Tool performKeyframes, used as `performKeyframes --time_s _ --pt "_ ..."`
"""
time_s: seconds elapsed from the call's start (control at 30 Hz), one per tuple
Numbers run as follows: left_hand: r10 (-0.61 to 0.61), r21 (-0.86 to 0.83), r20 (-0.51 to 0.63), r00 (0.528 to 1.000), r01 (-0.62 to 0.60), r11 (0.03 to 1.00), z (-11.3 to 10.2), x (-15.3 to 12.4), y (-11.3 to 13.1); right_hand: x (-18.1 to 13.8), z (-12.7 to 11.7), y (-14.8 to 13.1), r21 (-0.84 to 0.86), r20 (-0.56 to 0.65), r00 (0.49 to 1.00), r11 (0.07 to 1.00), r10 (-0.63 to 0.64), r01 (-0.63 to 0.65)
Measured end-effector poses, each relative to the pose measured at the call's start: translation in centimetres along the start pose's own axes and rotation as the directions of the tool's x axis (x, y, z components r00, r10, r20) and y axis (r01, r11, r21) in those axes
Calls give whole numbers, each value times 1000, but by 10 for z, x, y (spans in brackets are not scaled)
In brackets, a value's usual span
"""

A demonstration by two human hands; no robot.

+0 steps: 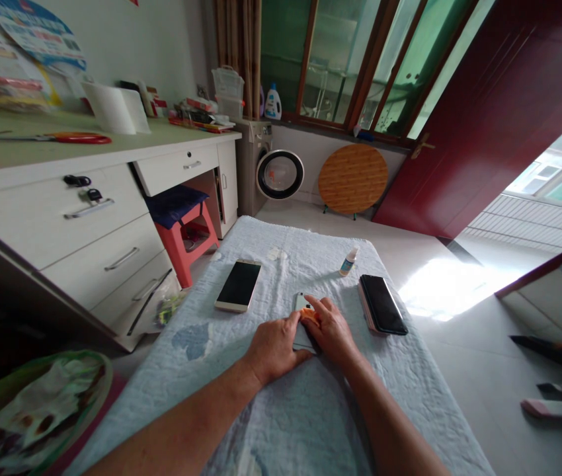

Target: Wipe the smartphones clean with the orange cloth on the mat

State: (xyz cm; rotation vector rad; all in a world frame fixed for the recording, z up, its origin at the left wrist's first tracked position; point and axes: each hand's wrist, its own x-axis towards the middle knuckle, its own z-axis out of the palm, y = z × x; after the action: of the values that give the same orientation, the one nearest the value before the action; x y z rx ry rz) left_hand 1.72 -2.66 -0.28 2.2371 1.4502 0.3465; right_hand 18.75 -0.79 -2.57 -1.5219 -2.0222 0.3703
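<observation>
A silver-grey phone (303, 342) lies back side up on the cloth-covered table (281, 251), its middle partly hidden by my hands. My left hand (274, 344) grips the phone along its left side, thumb at the near end. An orange cloth (309, 315) is pinched under the fingers of my right hand (329, 327) and pressed on the phone's back. To the left rests a gold-framed phone (239, 285) with a dark screen. On the right is a black phone (383, 304) on a pinkish thing. A small spray bottle (348, 262) stands farther back.
At the left is a desk (162, 142) with drawers, scissors (73, 137) and a paper roll (115, 109). A red stool (186, 231) stands under it. Close on the left sits a waste bin (97, 396). A washing machine (254, 152) with its door open stands behind.
</observation>
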Motion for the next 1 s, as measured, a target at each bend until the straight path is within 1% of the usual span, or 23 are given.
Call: performKeyframes --time_s 0.13,0.23,0.33,0.4,0.5,0.7,0.83,1.0 --pt "-35 10 6 999 35 999 3 1 -1 0 -5 -3 77 20 1000 997 5 -7" --pt "-58 18 2 998 58 998 5 2 -3 0 -10 -6 150 9 1000 989 -15 13" --pt "-64 -29 -20 998 64 998 5 2 -5 0 -11 -7 177 -14 1000 984 -10 12" --pt "-58 -72 -33 998 56 996 4 3 -6 0 -11 -7 172 -20 1000 985 9 -6" --pt "-45 -108 -48 998 39 993 1 3 -6 -1 -9 -6 149 5 1000 989 22 -22" --pt "19 -172 -147 989 -44 984 3 6 -8 -4 -14 -10 175 94 992 982 -80 63" --pt "37 -169 -168 985 -66 983 6 8 -12 -5 -18 -14 169 138 986 983 -96 72" --pt "64 -196 -225 972 -109 975 4 7 -12 -4 -16 -13 188 93 991 979 -93 75"
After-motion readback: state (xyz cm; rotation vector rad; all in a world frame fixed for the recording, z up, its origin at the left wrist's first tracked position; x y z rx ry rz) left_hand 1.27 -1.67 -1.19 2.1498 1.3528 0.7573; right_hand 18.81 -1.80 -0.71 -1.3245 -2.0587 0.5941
